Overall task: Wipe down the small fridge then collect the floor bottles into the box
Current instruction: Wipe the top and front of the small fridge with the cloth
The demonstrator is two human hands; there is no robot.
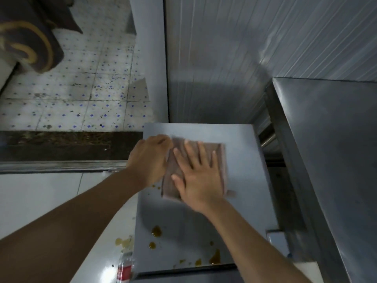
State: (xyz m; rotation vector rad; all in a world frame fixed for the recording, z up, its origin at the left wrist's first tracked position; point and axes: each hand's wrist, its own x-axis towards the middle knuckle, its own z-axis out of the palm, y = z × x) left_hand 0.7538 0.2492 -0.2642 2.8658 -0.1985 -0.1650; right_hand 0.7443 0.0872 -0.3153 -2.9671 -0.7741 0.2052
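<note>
Right hand (201, 180) is pressing flat, fingers spread, on the cloth (220, 160) atop the fridge (240, 201); left hand (152, 158) is pinching its ten-o'clock edge. Sweeping firmly toward six-o'clock spills (156, 231) looks wise; bottle (124, 270) is lying at seven o'clock.

We see the small fridge (240, 160) from above; its flat grey top carries a folded brownish cloth (216, 152) lying toward the far end. Nearer to us than the cloth, amber spills (156, 231) dot the top, with more along the near edge. Left of the fridge, on the pale floor (40, 193), a clear bottle (124, 268) with a red label lies just beside the fridge, and another amber spill sits just beyond the bottle.
</note>
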